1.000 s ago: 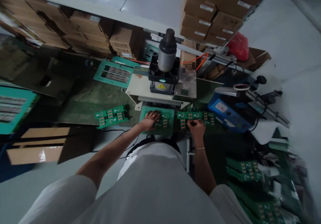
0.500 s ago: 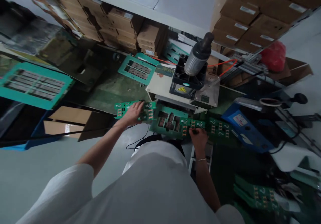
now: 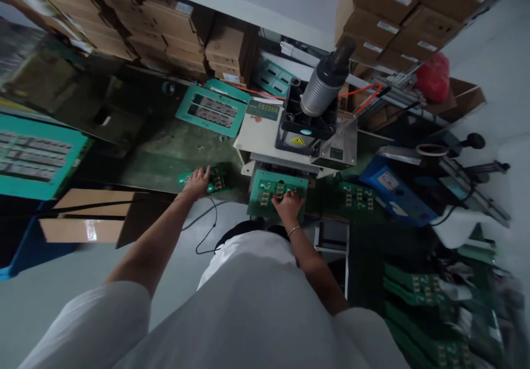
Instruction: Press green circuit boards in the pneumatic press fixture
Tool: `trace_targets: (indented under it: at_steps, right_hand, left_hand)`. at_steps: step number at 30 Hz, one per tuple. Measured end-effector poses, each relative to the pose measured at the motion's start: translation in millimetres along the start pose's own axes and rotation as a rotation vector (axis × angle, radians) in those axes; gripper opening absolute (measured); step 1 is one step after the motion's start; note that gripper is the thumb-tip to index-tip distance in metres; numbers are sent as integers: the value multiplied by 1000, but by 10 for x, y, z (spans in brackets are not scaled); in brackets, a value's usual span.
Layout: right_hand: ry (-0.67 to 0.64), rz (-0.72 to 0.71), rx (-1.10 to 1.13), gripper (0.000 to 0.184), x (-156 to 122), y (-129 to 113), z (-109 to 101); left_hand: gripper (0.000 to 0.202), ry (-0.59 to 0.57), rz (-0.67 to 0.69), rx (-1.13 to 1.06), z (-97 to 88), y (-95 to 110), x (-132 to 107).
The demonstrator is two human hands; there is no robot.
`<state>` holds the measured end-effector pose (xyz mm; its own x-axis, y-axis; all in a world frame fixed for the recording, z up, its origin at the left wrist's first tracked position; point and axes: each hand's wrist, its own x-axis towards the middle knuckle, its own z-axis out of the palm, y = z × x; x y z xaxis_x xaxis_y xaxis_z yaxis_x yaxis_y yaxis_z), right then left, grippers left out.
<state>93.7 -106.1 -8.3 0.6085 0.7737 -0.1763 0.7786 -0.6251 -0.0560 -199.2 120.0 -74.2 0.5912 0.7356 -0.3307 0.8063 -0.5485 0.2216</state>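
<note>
My left hand (image 3: 196,181) lies with fingers spread on a stack of green circuit boards (image 3: 215,179) at the left of the bench edge. My right hand (image 3: 289,204) presses a green circuit board (image 3: 268,190) down onto the teal fixture (image 3: 259,203) under the pneumatic press (image 3: 318,104). Its fingers are bent over the board. Another green board (image 3: 359,197) lies to the right of the fixture, untouched.
Teal frames with boards (image 3: 209,110) lie behind and at the far left (image 3: 37,156). A blue device (image 3: 391,190) and a tape roll (image 3: 430,149) stand right. Cardboard boxes (image 3: 174,21) line the shelf. More green boards (image 3: 418,292) are piled at lower right.
My left hand carried a board from the fixture to the left stack. My right hand moved a board from the right onto the fixture. The view shifted.
</note>
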Motion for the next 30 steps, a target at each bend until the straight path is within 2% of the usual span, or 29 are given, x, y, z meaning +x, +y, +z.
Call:
trace_targets:
  at_steps: [2,5,8,10,12,16,23,25,28,30]
  right_hand:
    - [-15,-20,-14,41,19,1,21]
    - [-38,-72,-22,49,62,64,14]
    - [-56,-111,2,58,117,264,-28]
    - [-52,-174,40,63,149,495,-61]
    - [-57,-293,59,70,172,767,-80]
    - [-118,-488,23,80,199,1179,-42]
    - [-76,-569,121,79,194,1296,164]
    - [-3,-437,202,74,287,1351,233]
    - [140,-1,294,63,618,1462,319]
    - [171,153,321,57,916,1518,343]
  left_hand:
    - [102,44,75,-28,10,229,52]
    - [88,121,317,-120,41,737,79]
    - [91,71,569,-165,64,1218,55]
    - [97,6,652,-150,73,1412,49]
    - [100,-46,670,-123,84,1495,62]
    - [96,-86,633,-99,114,1491,100]
    - [97,-42,526,-167,218,1437,35]
    - [100,-29,484,-195,283,1420,6]
    - [105,8,401,-245,407,1403,-39]
    - [111,57,316,-283,492,1402,-76]
